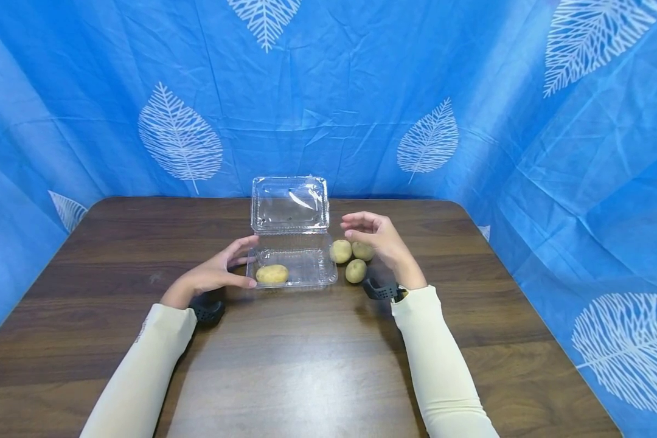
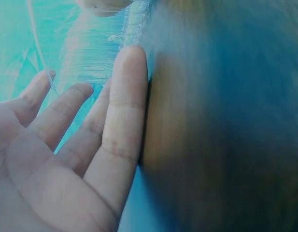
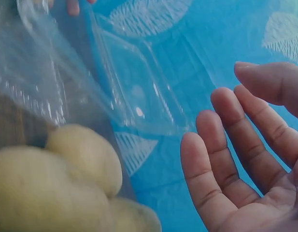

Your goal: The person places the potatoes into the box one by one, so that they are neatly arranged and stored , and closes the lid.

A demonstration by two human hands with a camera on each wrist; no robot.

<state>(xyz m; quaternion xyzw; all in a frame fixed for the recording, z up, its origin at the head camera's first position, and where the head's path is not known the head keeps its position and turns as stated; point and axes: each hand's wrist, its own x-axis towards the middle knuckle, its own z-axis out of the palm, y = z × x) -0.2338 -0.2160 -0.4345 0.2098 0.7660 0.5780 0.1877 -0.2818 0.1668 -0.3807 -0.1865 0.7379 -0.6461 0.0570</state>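
A clear plastic clamshell container (image 1: pixel 312 267) lies on the table with its lid (image 1: pixel 290 207) raised at the back. One yellowish potato (image 1: pixel 272 274) sits inside the tray at the front left. At the tray's left side is my left hand (image 1: pixel 219 271), thumb at the front corner and fingers along the edge, fairly straight in the left wrist view. Just outside the tray's right end, three potatoes (image 1: pixel 356 271) are grouped together. My right hand (image 1: pixel 380 240) hovers over them, fingers loosely extended and holding nothing; the right wrist view shows the potatoes (image 3: pixel 86 157) beside the bare palm.
The dark wooden table (image 1: pixel 285 365) reaches back to a blue curtain (image 1: pixel 328 91) with white leaf prints. More of that curtain hangs along both sides. A black band (image 1: pixel 382 290) is on the right wrist, and another (image 1: pixel 208 310) on the left.
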